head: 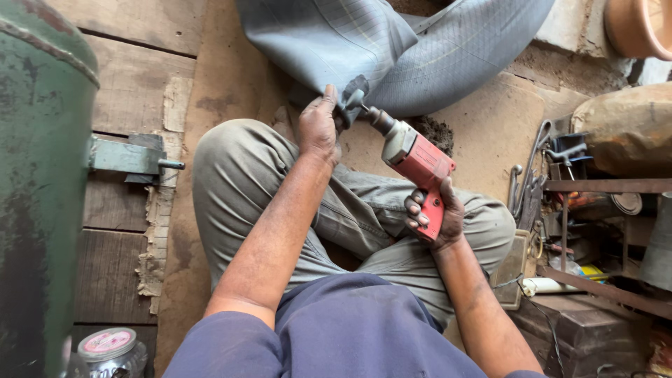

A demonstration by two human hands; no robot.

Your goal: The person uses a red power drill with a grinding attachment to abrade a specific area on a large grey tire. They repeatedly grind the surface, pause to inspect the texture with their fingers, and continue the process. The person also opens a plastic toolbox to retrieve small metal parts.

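Note:
My right hand (435, 215) grips the handle of a red and grey electric drill (413, 157), its tip pointing up-left. My left hand (318, 126) pinches a fold of a grey rubber inner tube (392, 49) right at the drill's tip (358, 105). The tube spreads out across the floor beyond my knees. I sit cross-legged in grey trousers (238, 175) on a brown board.
A big green metal tank (38, 182) with a bracket (129, 157) stands at the left, a glass jar (108, 350) below it. A rusty metal rack (595, 231) with hooks and tools crowds the right. A clay pot (640, 24) sits top right. Wooden planks (133, 84) lie beneath.

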